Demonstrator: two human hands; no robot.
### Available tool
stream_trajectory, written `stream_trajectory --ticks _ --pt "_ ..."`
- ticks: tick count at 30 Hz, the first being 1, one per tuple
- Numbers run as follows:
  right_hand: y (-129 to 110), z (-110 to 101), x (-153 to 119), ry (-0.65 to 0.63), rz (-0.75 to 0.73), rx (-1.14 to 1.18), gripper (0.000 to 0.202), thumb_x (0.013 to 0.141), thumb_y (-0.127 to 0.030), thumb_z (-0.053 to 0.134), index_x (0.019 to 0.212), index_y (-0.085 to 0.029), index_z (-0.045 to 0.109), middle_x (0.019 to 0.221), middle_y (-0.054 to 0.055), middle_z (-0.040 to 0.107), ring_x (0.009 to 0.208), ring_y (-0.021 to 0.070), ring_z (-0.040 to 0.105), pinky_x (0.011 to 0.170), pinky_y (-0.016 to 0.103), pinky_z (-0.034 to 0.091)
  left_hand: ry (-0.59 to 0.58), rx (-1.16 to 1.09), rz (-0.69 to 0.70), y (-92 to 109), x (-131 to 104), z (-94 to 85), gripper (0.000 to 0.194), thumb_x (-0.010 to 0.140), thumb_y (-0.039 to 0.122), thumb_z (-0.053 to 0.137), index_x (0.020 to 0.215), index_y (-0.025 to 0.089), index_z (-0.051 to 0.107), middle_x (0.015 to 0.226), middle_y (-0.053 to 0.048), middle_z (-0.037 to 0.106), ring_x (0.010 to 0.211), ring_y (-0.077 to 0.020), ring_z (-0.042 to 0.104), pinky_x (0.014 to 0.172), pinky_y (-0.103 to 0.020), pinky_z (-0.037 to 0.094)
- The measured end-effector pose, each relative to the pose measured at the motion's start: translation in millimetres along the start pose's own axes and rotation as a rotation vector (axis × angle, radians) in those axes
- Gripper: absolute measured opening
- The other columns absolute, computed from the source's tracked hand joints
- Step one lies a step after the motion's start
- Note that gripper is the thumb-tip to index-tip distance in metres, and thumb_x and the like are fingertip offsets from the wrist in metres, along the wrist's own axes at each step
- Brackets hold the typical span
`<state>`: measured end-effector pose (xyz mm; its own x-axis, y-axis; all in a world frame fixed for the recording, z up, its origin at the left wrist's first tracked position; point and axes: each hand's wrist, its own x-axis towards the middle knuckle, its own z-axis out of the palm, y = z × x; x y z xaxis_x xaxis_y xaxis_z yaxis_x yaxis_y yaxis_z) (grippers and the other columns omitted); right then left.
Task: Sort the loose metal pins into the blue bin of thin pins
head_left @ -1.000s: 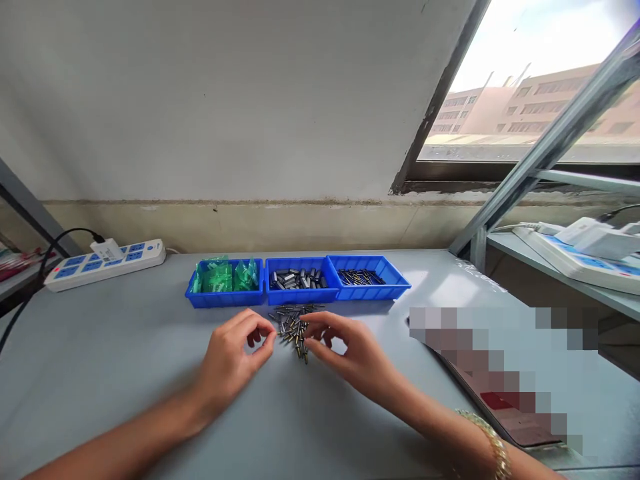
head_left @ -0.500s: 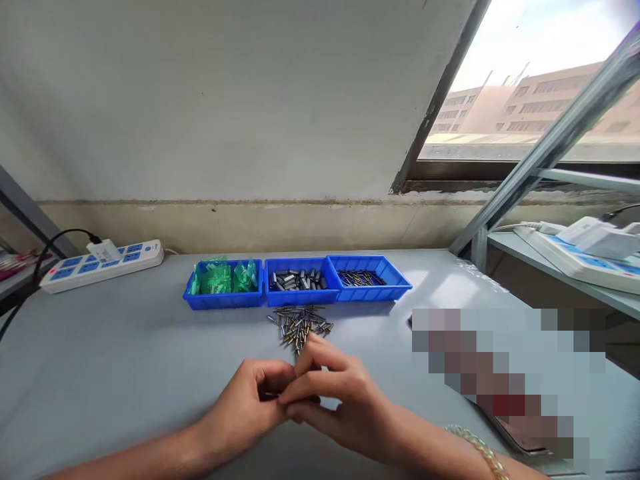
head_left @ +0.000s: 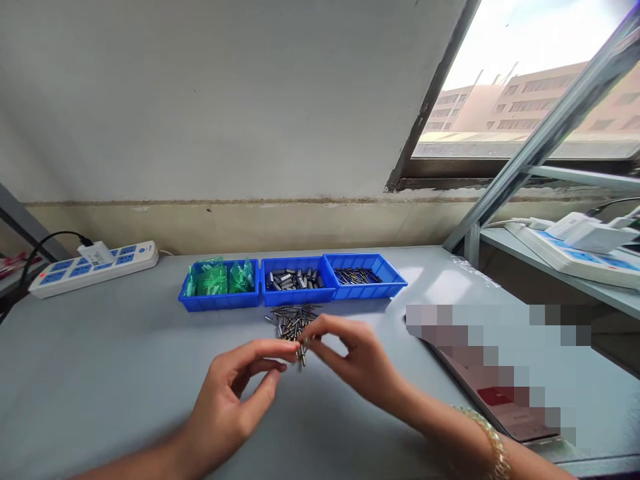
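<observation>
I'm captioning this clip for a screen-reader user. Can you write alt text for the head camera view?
Two bare hands meet over a grey table: the right hand pinches a small metal pin at the near edge of a pile of pins, the left hand open beside it. Behind stand three blue trays, holding green pieces, grey metal parts and thin pins.

1. Three trays point(head_left: 295, 296) — bright blue.
2. Left tray's contents point(head_left: 220, 277) — translucent green.
3. Loose pins point(head_left: 290, 322) — silver-grey, some brass-yellow.
4. Table point(head_left: 115, 373) — plain pale grey.
5. Power strip point(head_left: 93, 266) — white, blue sockets.
6. Bracelet point(head_left: 493, 443) — gold.
</observation>
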<state>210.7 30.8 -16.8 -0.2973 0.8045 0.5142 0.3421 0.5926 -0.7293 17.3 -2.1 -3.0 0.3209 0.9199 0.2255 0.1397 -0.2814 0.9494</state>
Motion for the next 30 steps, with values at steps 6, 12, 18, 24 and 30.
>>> stream_trajectory --ticks 6,12,18,24,30 --pt "33 -43 23 0.444 0.012 -0.553 0.025 0.083 -0.024 0.054 0.102 -0.016 0.068 0.09 0.011 0.069 0.076 0.0212 0.063 0.069 0.037 0.053 -0.019 0.334 0.138 -14 9 -8.0 0.032 0.08 0.007 0.049 0.103 0.02 0.066 0.102 -0.004 0.073 0.096 -0.0201 0.067 0.086 -0.034 0.055" --pt "30 -38 12 -0.039 -0.003 -0.505 0.026 0.084 -0.02 0.053 0.106 -0.019 0.066 0.093 0.009 0.067 0.076 0.018 0.062 0.066 0.033 0.053 -0.152 0.485 0.373 -27 12 -8.8 0.035 0.082 0.002 0.048 0.11 0.019 0.061 0.11 -0.007 0.068 0.106 -0.021 0.06 0.094 -0.039 0.048" --pt "32 -37 4 -0.204 0.005 -0.476 0.03 0.082 -0.01 0.049 0.104 -0.019 0.067 0.096 0.007 0.067 0.074 0.0151 0.063 0.066 0.03 0.052 -0.127 0.493 0.408 -23 10 -8.4 0.034 0.082 0.0 0.048 0.106 0.02 0.062 0.106 -0.007 0.069 0.103 -0.0212 0.06 0.091 -0.039 0.049" --pt "45 -48 7 -0.204 0.02 -0.58 0.022 0.077 -0.006 0.057 0.089 -0.02 0.069 0.084 0.004 0.066 0.072 0.0167 0.062 0.064 0.031 0.05 -0.13 0.486 0.358 -20 10 -7.5 0.032 0.081 0.0 0.048 0.102 0.02 0.063 0.104 -0.008 0.069 0.101 -0.0222 0.061 0.09 -0.04 0.05" --pt "34 -32 6 -0.343 -0.121 -0.563 0.019 0.078 -0.003 0.059 0.081 -0.02 0.067 0.08 0.003 0.061 0.08 0.0169 0.057 0.068 0.03 0.049 -0.126 0.485 0.367 -21 10 -7.5 0.031 0.081 -0.001 0.048 0.099 0.019 0.064 0.103 -0.007 0.069 0.1 -0.0218 0.061 0.09 -0.038 0.049"
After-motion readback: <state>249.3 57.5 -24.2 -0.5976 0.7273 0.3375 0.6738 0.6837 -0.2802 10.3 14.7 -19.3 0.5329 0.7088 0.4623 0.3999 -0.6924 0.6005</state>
